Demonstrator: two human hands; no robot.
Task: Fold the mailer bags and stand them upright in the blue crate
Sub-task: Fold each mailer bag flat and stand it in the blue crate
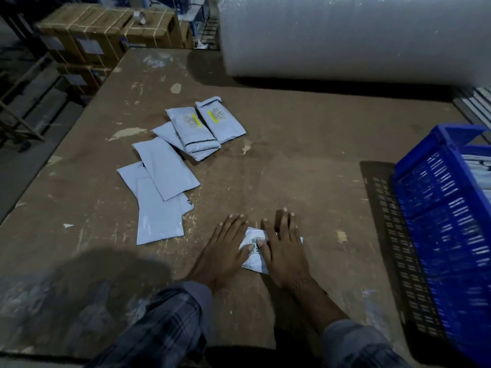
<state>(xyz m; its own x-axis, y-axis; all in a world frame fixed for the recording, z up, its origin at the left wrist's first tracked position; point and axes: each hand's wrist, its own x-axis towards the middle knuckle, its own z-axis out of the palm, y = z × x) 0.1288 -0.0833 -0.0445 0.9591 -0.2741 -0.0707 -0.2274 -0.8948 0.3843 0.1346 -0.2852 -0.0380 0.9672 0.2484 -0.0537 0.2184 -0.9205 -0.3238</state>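
Observation:
A white mailer bag with a printed label lies flat on the brown table, mostly covered by both my hands. My left hand presses its left part with straight fingers. My right hand presses its right part, fingers spread flat. Several more grey mailer bags lie scattered to the left, two with yellow-marked labels farther back. The blue crate stands at the right edge, with pale bags showing inside it.
A huge roll of bubble wrap fills the back right of the table. Strapped cardboard boxes with a tape roll on top stand beyond the far left edge. Bare tabletop lies between my hands and the crate.

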